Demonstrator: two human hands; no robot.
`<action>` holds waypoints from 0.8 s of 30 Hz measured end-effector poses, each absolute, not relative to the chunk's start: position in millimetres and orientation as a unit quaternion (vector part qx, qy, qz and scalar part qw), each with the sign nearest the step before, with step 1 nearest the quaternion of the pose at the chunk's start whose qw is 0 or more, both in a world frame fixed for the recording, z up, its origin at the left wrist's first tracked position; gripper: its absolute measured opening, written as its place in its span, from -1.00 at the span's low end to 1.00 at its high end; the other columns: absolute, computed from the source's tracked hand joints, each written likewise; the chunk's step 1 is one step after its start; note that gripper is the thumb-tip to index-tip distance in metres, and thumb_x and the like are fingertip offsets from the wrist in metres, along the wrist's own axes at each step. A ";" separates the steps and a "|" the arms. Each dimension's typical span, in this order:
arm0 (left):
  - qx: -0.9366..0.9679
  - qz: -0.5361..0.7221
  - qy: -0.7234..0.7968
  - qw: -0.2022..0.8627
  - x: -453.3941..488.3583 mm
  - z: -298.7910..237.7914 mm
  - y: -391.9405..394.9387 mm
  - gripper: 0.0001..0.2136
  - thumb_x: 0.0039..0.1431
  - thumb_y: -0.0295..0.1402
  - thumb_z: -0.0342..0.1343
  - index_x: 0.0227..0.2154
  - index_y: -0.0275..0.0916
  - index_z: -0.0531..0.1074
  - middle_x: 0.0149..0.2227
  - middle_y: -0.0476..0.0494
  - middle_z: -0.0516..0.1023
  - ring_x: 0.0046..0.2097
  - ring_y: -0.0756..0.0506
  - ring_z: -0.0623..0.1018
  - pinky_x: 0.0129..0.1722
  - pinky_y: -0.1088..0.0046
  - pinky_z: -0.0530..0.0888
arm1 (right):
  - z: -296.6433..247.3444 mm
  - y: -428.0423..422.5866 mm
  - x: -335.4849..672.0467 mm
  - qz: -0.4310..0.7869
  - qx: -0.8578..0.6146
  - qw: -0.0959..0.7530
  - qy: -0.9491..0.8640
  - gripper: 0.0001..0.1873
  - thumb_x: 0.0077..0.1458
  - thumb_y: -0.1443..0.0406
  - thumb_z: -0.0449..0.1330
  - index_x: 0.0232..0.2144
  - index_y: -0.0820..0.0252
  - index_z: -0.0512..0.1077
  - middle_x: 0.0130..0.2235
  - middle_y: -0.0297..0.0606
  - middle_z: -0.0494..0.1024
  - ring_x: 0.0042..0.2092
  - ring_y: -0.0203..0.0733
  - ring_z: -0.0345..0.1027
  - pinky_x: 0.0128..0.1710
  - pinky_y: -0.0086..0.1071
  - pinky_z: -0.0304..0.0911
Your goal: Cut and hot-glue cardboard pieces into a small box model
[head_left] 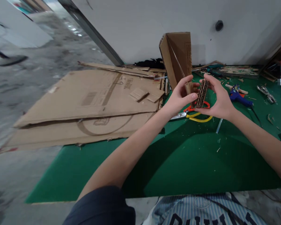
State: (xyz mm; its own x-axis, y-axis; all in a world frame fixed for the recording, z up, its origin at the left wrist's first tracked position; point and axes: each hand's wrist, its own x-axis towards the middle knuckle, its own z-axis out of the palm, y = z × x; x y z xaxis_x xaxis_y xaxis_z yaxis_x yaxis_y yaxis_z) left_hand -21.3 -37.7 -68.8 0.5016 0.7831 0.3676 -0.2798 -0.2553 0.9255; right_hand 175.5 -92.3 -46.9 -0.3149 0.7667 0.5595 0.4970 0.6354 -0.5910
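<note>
Both my hands are raised over the green mat [178,162]. My left hand [181,95] pinches a small cardboard piece [189,88] between thumb and fingers. My right hand [219,98] grips a thick stack of glued corrugated cardboard strips [202,93], held upright with its fluted edge facing me. The two pieces are almost touching. Just beneath my hands lie scissors with orange and yellow handles [196,115].
Large flattened cardboard sheets [89,103] cover the mat's left side and overhang it. An upright folded cardboard box [176,56] stands against the white wall. A blue glue gun [240,98], pliers [267,93] and cardboard scraps lie at right.
</note>
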 end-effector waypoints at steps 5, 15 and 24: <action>0.731 0.485 0.154 0.455 -25.0 -54.2 -41.3 -0.07 -0.19 0.20 0.43 0.27 0.04 0.30 0.33 -0.21 0.34 0.41 -0.43 0.26 0.33 -0.06 0.32 | -49.8 -92.7 171.2 0.206 -0.375 0.447 -0.785 0.21 -0.11 -0.17 0.42 0.45 -0.14 -0.06 0.44 -0.17 0.13 0.41 0.27 0.13 0.36 0.21 0.19; 0.696 0.415 0.102 0.577 -18.1 -49.6 -64.0 -0.16 0.06 0.35 0.12 0.34 0.08 0.21 0.47 -0.05 0.10 0.50 -0.41 0.07 0.38 0.04 0.33 | -51.4 -93.9 166.3 0.208 -0.388 0.459 -0.771 0.20 -0.10 -0.20 0.40 0.44 -0.09 -0.03 0.43 -0.11 0.16 0.41 0.23 0.13 0.35 0.13 0.23; 0.675 0.444 0.118 0.577 -13.0 -51.2 -64.6 -0.38 0.21 0.09 0.15 0.31 0.12 0.24 0.45 0.05 0.17 0.47 -0.37 0.16 0.41 0.07 0.30 | -46.6 -110.5 150.0 0.212 -0.402 0.459 -0.763 0.17 -0.07 -0.11 0.42 0.44 -0.08 -0.06 0.42 -0.10 0.18 0.39 0.23 0.17 0.36 0.15 0.21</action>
State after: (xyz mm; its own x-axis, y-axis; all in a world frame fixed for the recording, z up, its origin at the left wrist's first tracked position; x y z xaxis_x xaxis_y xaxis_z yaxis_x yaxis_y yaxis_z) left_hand -13.0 -64.6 -51.2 0.5772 0.6723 0.4636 -0.3528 -0.3067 0.8840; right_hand 150.0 -110.5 -46.6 -0.2545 0.8088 0.5301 0.4186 0.5863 -0.6936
